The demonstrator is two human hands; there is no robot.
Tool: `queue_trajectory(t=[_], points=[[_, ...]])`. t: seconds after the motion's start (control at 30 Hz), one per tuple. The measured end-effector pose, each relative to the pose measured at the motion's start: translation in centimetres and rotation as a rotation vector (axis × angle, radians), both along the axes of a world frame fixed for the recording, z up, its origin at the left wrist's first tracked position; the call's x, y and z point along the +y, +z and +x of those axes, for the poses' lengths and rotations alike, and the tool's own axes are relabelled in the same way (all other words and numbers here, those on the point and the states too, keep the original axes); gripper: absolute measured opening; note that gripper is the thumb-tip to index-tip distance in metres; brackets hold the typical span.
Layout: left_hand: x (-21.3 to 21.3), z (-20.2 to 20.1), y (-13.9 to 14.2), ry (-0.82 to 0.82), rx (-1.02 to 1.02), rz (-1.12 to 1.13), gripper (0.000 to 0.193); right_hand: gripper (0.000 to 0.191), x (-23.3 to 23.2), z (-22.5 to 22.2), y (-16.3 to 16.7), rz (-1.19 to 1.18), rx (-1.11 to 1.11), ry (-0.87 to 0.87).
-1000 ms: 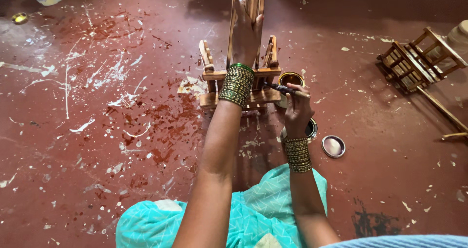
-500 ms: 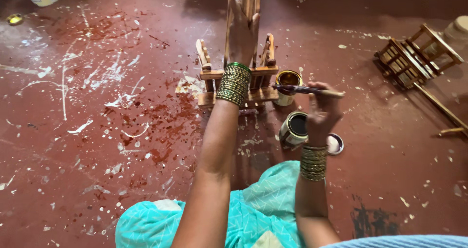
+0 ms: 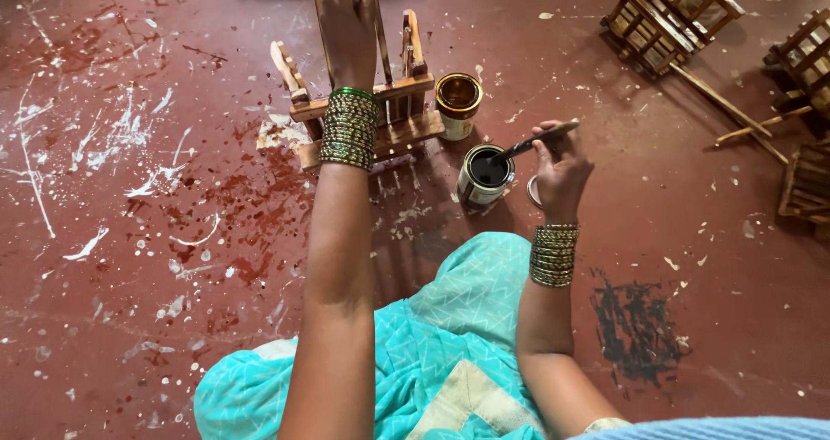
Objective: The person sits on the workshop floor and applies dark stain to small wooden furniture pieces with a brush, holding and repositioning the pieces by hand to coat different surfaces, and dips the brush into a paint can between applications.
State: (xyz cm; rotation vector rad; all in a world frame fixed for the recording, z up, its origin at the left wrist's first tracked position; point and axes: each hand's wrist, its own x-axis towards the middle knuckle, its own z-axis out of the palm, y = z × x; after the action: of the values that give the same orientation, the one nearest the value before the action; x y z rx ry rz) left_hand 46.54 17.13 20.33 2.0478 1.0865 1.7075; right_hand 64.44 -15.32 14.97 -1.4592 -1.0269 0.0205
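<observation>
My left hand (image 3: 346, 25) grips the upright post of a small wooden frame (image 3: 391, 116) that stands on the red floor in front of me. My right hand (image 3: 560, 170) holds a thin paintbrush (image 3: 532, 143), and its bristle end dips into an open tin of dark paint (image 3: 484, 175). A second open tin (image 3: 457, 103), with brown liquid inside, stands just behind it beside the wooden frame. Both wrists carry stacks of green and gold bangles.
A round tin lid (image 3: 533, 193) lies on the floor partly under my right hand. More wooden frames (image 3: 670, 15) and loose sticks lie at the far right. A dark paint smear (image 3: 638, 328) marks the floor by my right knee. White and red splatters cover the floor on the left.
My right hand has swung the brush away from the wooden frame and down to the dark tin. The view has moved in closer. My left hand keeps its hold on the post.
</observation>
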Motion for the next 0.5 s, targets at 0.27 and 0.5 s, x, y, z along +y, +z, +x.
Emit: queue_trajectory(t=[0.27, 0.5], points=[[0.4, 0.1, 0.1, -0.037, -0.007, -0.092, 0.085, 0.023, 1.2, 0.3, -2.4, -0.023, 0.004, 0.027], [0.8, 0.3, 0.0, 0.010, -0.010, 0.122, 0.069, 0.025, 0.5, 0.7, -2.2, -0.016, 0.041, 0.005]])
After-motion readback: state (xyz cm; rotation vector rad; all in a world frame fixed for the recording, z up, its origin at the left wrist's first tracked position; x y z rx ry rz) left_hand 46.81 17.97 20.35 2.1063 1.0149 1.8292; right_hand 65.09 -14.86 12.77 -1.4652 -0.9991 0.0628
